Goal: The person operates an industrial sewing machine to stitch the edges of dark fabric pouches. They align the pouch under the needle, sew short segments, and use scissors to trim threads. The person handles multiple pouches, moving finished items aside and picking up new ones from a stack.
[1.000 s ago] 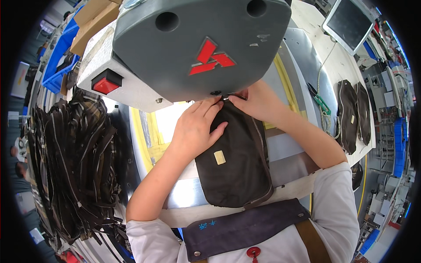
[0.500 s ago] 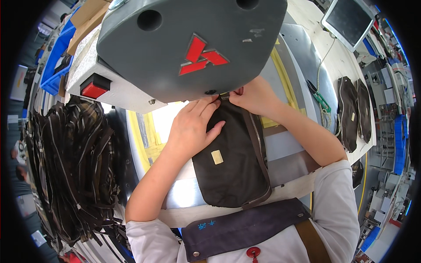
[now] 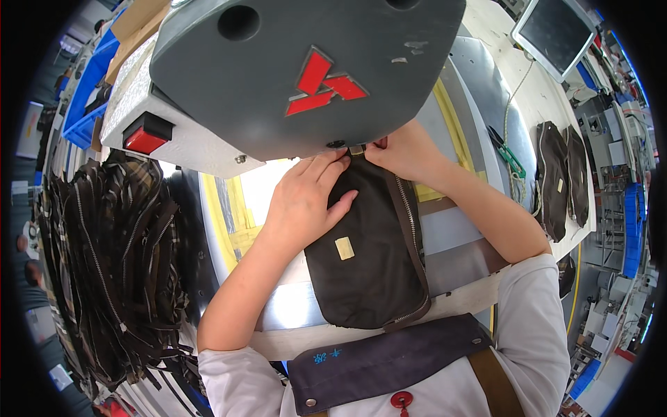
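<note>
While a pile of dark pouches (image 3: 114,264) sat far left, the left hand (image 3: 306,194) lay over the pouch's (image 3: 368,257) far-left edge, fingers extended, thumb splayed. Pouch was flat on the worktable (image 3: 465,295), far end at the machine head (image 3: 306,76). Right hand (image 3: 403,156) pinched that end. Green-handled snips (image 3: 515,163), then two more pouches (image 3: 553,187), lay farther right.

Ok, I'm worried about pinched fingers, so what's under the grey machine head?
In this view, the dark pouch reaches the lower edge of the grey machine head, with the left hand and right hand at its far end. Anything farther underneath is covered.
</note>
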`<state>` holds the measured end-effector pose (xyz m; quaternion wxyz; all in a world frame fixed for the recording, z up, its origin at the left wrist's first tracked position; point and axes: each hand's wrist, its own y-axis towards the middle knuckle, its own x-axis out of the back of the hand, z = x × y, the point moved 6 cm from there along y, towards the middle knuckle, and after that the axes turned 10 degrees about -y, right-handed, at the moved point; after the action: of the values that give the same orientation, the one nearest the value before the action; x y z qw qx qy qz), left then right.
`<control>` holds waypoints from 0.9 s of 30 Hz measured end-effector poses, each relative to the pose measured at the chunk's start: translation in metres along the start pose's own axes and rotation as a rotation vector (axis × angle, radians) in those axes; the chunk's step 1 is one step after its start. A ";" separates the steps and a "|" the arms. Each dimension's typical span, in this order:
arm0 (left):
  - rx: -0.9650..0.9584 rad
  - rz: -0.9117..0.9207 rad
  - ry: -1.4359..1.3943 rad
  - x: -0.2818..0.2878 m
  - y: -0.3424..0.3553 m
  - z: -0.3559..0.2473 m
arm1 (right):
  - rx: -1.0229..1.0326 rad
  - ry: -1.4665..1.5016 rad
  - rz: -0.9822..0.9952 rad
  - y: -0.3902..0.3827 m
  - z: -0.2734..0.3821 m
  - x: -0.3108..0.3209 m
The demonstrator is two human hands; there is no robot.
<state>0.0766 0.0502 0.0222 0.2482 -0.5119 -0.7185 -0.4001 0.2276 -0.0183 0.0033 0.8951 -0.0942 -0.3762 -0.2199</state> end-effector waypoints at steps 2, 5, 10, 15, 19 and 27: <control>0.001 -0.001 -0.002 0.000 -0.001 0.000 | 0.006 -0.021 0.012 -0.001 0.002 0.000; -0.005 -0.004 -0.011 0.000 0.000 -0.001 | 0.373 -0.340 -0.307 -0.017 0.018 0.004; 0.013 -0.032 -0.003 0.001 0.000 -0.002 | 0.527 -0.570 -0.377 -0.031 0.035 0.000; -0.065 -0.029 0.034 0.000 0.002 -0.002 | 0.617 -0.565 -0.275 -0.029 0.033 -0.005; -0.091 -0.002 0.091 0.001 0.002 -0.002 | 0.650 -0.689 -0.208 -0.034 0.025 -0.012; -0.057 0.008 0.008 0.001 0.001 0.003 | 0.688 -0.784 -0.137 -0.042 0.027 -0.013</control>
<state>0.0779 0.0536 0.0216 0.2379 -0.5200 -0.7037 -0.4217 0.1823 -0.0424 0.0128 0.6497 0.1549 -0.7388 -0.0899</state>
